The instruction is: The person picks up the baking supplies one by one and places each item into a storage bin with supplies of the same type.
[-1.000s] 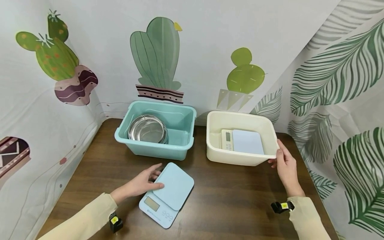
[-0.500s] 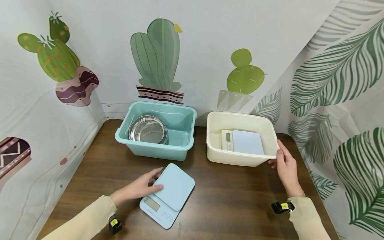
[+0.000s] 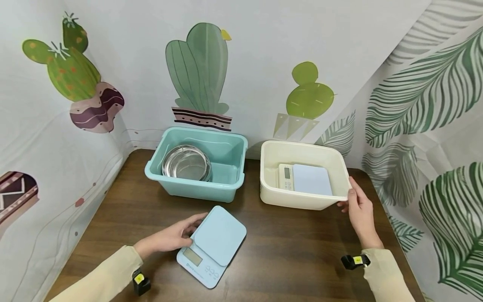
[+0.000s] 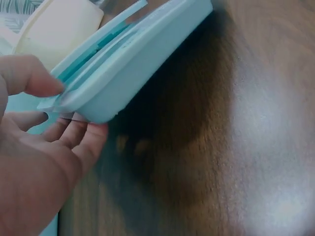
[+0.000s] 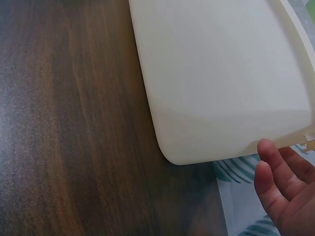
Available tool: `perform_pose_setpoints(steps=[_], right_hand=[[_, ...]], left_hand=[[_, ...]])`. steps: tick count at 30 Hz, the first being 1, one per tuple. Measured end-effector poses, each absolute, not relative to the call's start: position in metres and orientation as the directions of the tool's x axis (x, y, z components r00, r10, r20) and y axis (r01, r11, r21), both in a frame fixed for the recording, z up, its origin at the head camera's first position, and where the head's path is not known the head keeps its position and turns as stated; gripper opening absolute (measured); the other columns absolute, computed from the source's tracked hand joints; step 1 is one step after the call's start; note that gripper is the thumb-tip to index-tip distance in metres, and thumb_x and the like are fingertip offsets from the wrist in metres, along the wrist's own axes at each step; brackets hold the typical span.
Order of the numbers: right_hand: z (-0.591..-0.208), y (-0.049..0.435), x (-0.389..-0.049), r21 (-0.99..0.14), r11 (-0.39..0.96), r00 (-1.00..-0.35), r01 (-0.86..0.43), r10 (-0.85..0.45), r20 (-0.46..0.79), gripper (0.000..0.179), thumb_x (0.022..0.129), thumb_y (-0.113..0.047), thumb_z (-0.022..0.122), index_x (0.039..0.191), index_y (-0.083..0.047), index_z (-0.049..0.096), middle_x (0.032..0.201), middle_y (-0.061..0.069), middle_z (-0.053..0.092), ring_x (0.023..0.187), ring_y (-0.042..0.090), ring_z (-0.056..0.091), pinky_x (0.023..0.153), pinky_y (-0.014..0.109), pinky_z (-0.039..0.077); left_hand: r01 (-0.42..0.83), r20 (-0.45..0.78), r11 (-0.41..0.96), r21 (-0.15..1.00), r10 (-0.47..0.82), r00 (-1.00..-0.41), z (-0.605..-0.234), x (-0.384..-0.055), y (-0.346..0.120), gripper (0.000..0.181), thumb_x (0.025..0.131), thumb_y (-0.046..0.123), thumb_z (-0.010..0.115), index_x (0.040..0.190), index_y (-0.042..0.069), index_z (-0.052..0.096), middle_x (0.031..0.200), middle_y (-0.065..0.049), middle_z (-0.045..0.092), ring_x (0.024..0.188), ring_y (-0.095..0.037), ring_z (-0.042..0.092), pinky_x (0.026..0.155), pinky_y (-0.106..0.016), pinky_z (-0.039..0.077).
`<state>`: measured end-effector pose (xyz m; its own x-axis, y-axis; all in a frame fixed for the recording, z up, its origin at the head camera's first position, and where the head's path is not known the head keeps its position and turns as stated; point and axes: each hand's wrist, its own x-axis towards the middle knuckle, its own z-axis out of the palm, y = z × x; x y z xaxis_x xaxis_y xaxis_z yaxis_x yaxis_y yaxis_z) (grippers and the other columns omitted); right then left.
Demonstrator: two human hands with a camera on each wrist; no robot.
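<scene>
A light blue kitchen scale (image 3: 219, 236) lies at an angle on the wooden table, its display toward the person. At its left edge is my left hand (image 3: 168, 238). The left wrist view shows the thumb (image 4: 42, 81) on the scale's upper edge and the fingertips curled beneath its rim. On the right, my right hand (image 3: 361, 214) grips the near right corner of a cream plastic bin (image 3: 298, 200), thumb at the rim. Its fingertips (image 5: 266, 147) touch the bin's outer wall in the right wrist view. A second scale (image 3: 311, 179), cream with a pale platform, lies inside that bin.
A teal plastic bin (image 3: 200, 191) stands at the back left, holding round metal sieves (image 3: 186, 162) stacked together. Behind both bins hangs a white cloth (image 3: 256, 63) printed with cacti and leaves. Brown tabletop (image 3: 290, 251) stretches between the forearms.
The left thumb has drawn back from the blue scale's platform to its left edge. The scale has shifted very slightly right in view. The right hand has stayed on the cream bin.
</scene>
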<state>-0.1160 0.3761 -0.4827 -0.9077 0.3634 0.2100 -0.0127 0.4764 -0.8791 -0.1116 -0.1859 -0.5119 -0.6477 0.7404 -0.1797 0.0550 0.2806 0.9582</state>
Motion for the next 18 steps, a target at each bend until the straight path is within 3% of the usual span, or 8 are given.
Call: perform_pose_setpoints(steps=[3,7,13,18], right_hand=[[-0.482,0.3747,-0.1153,-0.877,0.481,-0.907,-0.018,0.361,0.217,0.046,0.112,-0.023,0.042,0.157,-0.013,0.049,0.074,-0.02,0.064,0.061,0.003,0.065,0.054,0.019,0.052],[-0.483,0.3754,-0.116,-0.878,0.479,-0.907,-0.017,0.362,0.215,0.046,0.112,-0.023,0.043,0.157,-0.013,0.049,0.075,-0.022,0.064,0.061,0.002,0.065,0.054,0.019,0.052],[-0.4823,0.3765,-0.1165,-0.876,0.482,-0.909,-0.021,0.356,0.217,0.047,0.113,-0.023,0.042,0.157,-0.012,0.048,0.079,-0.023,0.064,0.061,0.002,0.065,0.054,0.019,0.052],[-0.4824,0.3758,-0.1161,-0.872,0.489,-0.908,-0.019,0.357,0.22,0.046,0.113,-0.023,0.042,0.157,-0.013,0.048,0.079,-0.023,0.063,0.061,0.003,0.065,0.054,0.02,0.052]], left_hand=[[0.028,-0.195,0.275,0.961,0.746,-0.637,-0.511,-0.1119,-0.187,0.079,0.093,-0.005,0.06,0.159,-0.013,0.018,0.152,-0.035,0.041,0.13,-0.046,0.05,0.096,-0.024,0.049],[0.011,-0.222,0.296,0.955,0.741,-0.633,-0.5123,-0.1122,-0.1882,0.068,0.098,0.004,0.064,0.152,-0.021,0.029,0.148,-0.037,0.046,0.131,-0.047,0.054,0.097,-0.023,0.051],[0.048,-0.191,0.287,0.957,0.745,-0.639,-0.514,-0.11,-0.1883,0.057,0.101,0.007,0.063,0.146,-0.02,0.04,0.135,-0.03,0.06,0.12,-0.029,0.063,0.096,-0.023,0.052],[-0.041,-0.22,0.245,0.969,0.769,-0.601,-0.5132,-0.1071,-0.1901,0.059,0.107,0.009,0.057,0.154,-0.015,0.031,0.143,-0.032,0.054,0.102,-0.016,0.069,0.074,-0.028,0.059]])
